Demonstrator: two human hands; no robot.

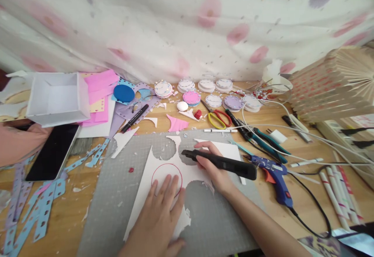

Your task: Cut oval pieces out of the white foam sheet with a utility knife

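Observation:
My left hand (160, 210) lies flat with fingers spread on a white foam sheet (143, 194), covering the lower part of a red drawn circle (152, 174). Round pieces have been cut out of the sheet, leaving curved gaps at its top and right side. In my right hand (214, 167) is a black utility knife (226, 164), held above the sheet with its tip pointing left. The tip hangs over or near a cut-out gap, right of the red circle; whether it touches anything I cannot tell. Beneath the sheet is a grey cutting mat (108, 206).
Scissors (217, 118), pliers (269, 144) and a blue glue gun (271, 177) with its cord lie to the right. Several decorated discs (233, 103) line the back. A white box (58, 97), a phone (52, 151) and blue paper strips (46, 206) are at the left.

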